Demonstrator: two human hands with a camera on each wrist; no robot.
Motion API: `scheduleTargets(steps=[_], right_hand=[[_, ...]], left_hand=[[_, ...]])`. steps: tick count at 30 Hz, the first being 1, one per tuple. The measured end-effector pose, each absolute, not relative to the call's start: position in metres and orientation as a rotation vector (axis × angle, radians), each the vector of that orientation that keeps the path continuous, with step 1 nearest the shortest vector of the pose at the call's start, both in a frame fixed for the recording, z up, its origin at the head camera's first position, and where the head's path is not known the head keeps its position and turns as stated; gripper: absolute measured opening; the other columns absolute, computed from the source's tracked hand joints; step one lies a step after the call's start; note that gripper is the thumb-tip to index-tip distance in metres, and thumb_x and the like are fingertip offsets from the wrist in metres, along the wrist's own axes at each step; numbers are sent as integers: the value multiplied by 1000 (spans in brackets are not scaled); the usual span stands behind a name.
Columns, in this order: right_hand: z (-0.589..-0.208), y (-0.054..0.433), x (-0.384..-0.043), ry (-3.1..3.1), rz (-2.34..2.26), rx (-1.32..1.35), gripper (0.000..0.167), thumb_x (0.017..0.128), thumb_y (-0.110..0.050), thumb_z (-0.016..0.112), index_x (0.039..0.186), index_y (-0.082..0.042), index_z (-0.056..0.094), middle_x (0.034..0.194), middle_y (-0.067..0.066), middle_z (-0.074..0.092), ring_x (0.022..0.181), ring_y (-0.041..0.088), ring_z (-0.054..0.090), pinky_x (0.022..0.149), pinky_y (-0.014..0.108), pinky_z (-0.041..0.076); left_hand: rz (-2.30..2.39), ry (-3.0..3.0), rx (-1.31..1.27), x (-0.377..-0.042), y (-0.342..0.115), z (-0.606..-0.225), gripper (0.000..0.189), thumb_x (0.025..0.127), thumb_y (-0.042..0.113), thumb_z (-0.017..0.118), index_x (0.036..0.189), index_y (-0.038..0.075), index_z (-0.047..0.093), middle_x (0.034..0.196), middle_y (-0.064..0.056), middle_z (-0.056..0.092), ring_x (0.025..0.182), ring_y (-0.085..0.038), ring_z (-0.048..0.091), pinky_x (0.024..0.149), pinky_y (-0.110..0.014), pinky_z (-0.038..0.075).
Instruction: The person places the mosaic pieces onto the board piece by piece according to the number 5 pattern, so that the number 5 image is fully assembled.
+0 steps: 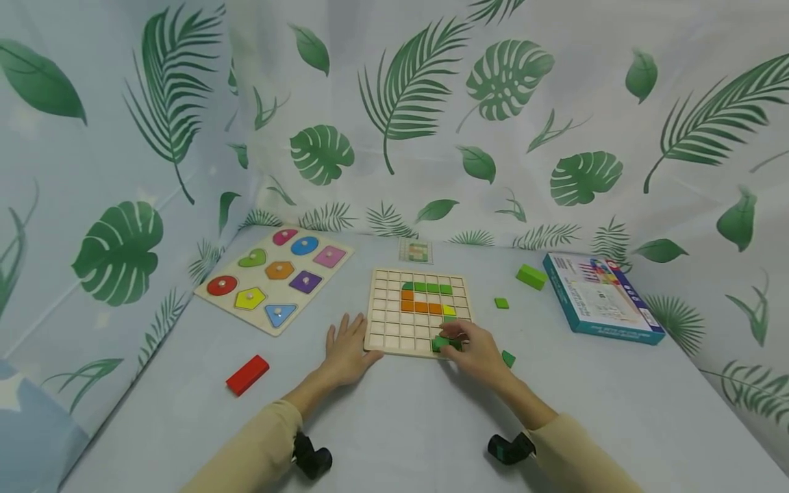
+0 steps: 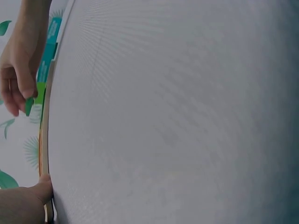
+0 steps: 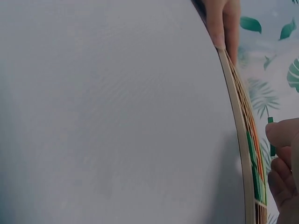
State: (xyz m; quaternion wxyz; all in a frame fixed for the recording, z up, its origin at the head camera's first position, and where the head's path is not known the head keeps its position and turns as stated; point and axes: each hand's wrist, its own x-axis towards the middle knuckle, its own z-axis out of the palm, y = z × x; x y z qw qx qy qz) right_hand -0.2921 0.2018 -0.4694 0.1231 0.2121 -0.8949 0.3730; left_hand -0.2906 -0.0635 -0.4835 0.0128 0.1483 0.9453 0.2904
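A wooden grid board (image 1: 394,332) lies in the middle of the table, with green, orange and yellow tiles in some of its squares. My left hand (image 1: 346,350) rests at the board's near left corner, fingers spread and straight, its thumb touching the front edge. Over the near right part of the board, my right hand (image 1: 482,352) pinches a small green tile (image 3: 272,136) between thumb and fingertips. The right wrist view shows that tile held on edge, just above the board. Further green tiles (image 3: 252,151) sit in the board below it, partly covered by the hand in the head view.
Loose green tiles (image 1: 502,302) and a green block (image 1: 531,276) lie right of the board. Beyond them is a teal-edged box (image 1: 604,301). A shape puzzle (image 1: 261,257) and a red block (image 1: 248,375) lie left. A pattern card (image 1: 416,251) lies behind the board.
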Motion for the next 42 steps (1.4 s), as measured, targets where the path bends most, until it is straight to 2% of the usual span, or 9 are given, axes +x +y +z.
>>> scheduleTargets(steps=[9,17,23,42], right_hand=[[-469,185,-296,-2654,1030,635,36,76,-4,75,109,-3,63,96,1,65,90,15,62,80,33,52],[-469,180,-299,-2650,993,648,37,75,-3,77,109,-4,63,93,1,65,91,19,59,78,38,51],[-474,178,-302,-2665,961,672,38,74,-5,78,108,-6,64,89,-3,66,91,17,56,78,38,49],[-477,172,-304,-2668,986,661,40,73,-1,78,110,-4,63,91,0,66,89,18,62,78,38,51]], left_hand=[[917,2950,491,-290,-61,-482,73,92,36,60,144,-6,30,150,-22,26,140,-41,9,108,-60,2],[912,2966,482,-289,-62,-481,74,91,36,61,144,-5,30,150,-21,26,140,-41,10,108,-60,3],[912,2966,486,-290,-63,-483,74,91,37,60,144,-6,30,150,-21,26,140,-41,9,108,-59,2],[922,2966,491,-290,-65,-484,74,91,36,61,144,-6,30,150,-22,27,140,-42,10,108,-61,3]])
